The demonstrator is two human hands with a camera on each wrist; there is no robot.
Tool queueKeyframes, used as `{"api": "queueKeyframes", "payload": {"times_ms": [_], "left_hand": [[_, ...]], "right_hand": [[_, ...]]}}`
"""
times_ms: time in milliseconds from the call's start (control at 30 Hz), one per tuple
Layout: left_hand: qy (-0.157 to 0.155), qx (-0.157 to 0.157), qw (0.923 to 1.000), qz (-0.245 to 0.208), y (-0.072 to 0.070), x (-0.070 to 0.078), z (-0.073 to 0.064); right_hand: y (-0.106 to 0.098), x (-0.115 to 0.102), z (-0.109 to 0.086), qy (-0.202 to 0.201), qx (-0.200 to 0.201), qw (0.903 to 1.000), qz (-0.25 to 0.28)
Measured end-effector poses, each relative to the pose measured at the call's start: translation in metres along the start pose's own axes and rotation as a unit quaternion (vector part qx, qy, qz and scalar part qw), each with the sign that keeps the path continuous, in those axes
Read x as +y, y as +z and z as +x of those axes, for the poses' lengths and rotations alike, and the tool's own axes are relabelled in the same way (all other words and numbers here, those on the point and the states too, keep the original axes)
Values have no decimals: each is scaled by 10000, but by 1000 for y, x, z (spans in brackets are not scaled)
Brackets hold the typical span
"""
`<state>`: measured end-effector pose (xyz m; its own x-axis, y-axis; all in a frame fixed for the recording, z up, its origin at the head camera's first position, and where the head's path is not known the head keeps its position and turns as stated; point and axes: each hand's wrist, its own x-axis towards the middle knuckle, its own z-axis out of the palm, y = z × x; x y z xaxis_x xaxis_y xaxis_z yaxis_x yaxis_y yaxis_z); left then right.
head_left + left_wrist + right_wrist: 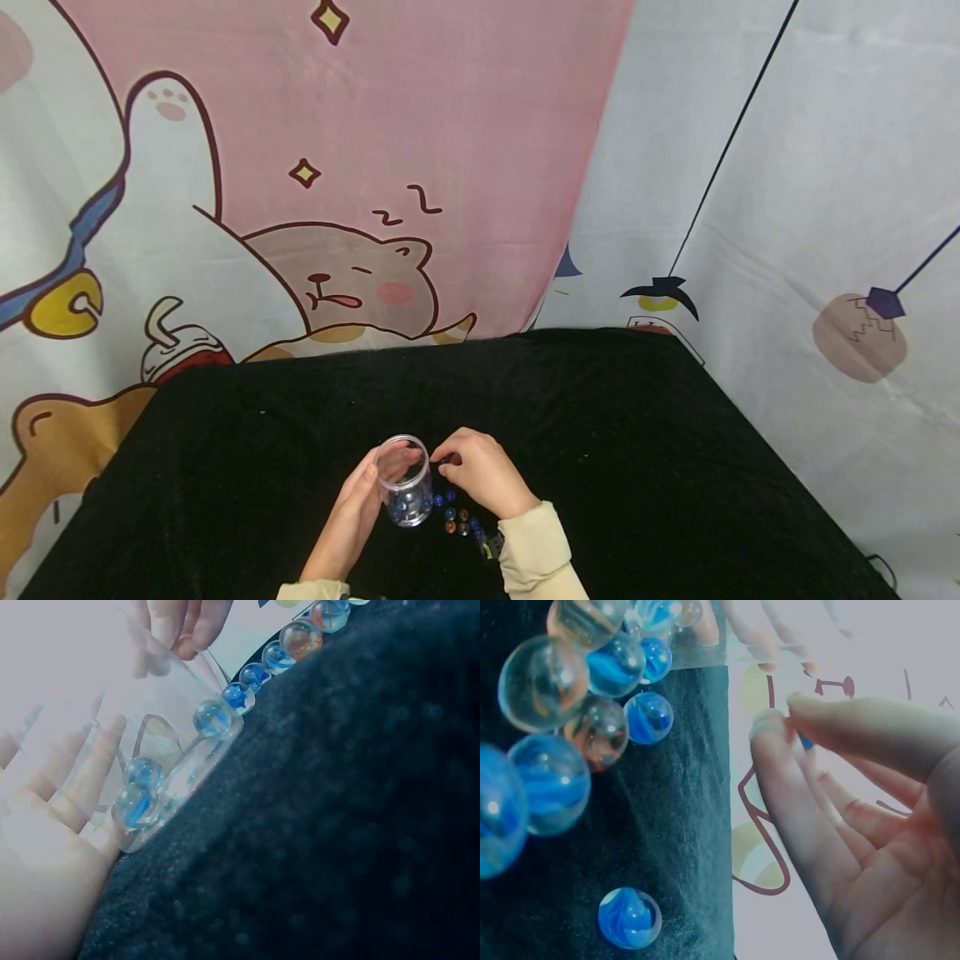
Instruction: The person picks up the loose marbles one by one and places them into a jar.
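My left hand [358,502] holds a clear plastic jar [407,500] from its left side, with fingers reaching behind it. The jar stands on the black cloth, mouth up, and blue-streaked glass marbles [136,806] lie at its bottom. To the right of the jar's rim is my right hand [483,471], thumb and forefinger brought together. A bit of blue marble [806,741] shows between these fingers, mostly hidden by them. Loose marbles, blue ones [450,514] and orange-streaked ones [450,527], lie on the cloth between the jar and the right forearm.
Black cloth [262,467] covers the table. A single blue marble [630,918] lies apart from the cluster in the right wrist view. A small dark item with a yellow mark [491,547] is beside the right sleeve. Printed cartoon curtains [487,167] hang behind the table.
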<state>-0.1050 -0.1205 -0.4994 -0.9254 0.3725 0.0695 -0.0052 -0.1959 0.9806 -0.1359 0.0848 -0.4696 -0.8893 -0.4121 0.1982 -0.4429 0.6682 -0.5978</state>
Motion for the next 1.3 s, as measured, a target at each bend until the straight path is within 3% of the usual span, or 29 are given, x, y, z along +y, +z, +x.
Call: {"api": "queueKeyframes", "payload": {"times_ms": [433, 700, 1300], "left_hand": [[59, 74, 9999, -77, 0, -3, 1], [-90, 81, 9999, -18, 0, -2, 1], [201, -150, 9996, 100, -2, -3, 0]], "right_hand": [[-4, -4, 2, -105, 807, 9952, 536], [-8, -13, 2, -189, 1061, 9908, 815], [-6, -23, 2, -822, 1345, 9820, 1040]]}}
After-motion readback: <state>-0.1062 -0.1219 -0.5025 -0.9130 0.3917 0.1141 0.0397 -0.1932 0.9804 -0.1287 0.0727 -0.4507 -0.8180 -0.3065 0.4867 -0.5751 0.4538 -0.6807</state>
